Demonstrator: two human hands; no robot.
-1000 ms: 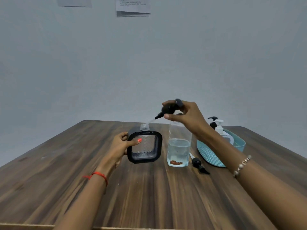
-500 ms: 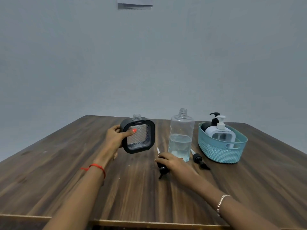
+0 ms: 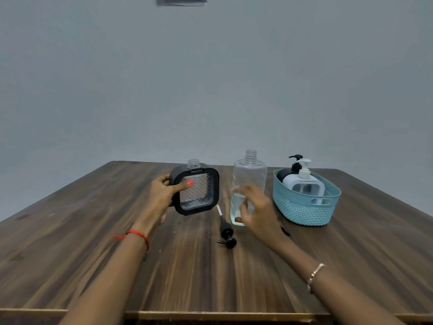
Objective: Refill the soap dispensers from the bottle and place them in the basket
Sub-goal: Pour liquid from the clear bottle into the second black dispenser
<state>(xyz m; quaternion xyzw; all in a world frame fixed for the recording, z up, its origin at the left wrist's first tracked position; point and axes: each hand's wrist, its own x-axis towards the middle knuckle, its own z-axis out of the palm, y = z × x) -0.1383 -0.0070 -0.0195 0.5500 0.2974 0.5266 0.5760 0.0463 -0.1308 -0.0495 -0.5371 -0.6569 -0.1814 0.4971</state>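
**Refill step: dispenser held ready, bottle not yet secured**

The left grip holds the black square dispenser by its side edge, thumb across the front face, with the uncapped neck upright. The right grip is wide, its fingers spread and blurred, directly in front of the clear bottle; contact cannot be confirmed. The bottle is uncapped and partly filled, and stands just beyond that grip, beside the dispenser. A loose pump lies on the bench between the two grips, nearer the person. The basket, holding two dispensers, sits just outboard of the right grip.

Judgement: the bottle is about to be taken for pouring. It should be wrapped at mid-body, with the dispenser neck kept vertical and the mouths brought close before a slow tilt. Both openings are narrow, so spillage is the risk.
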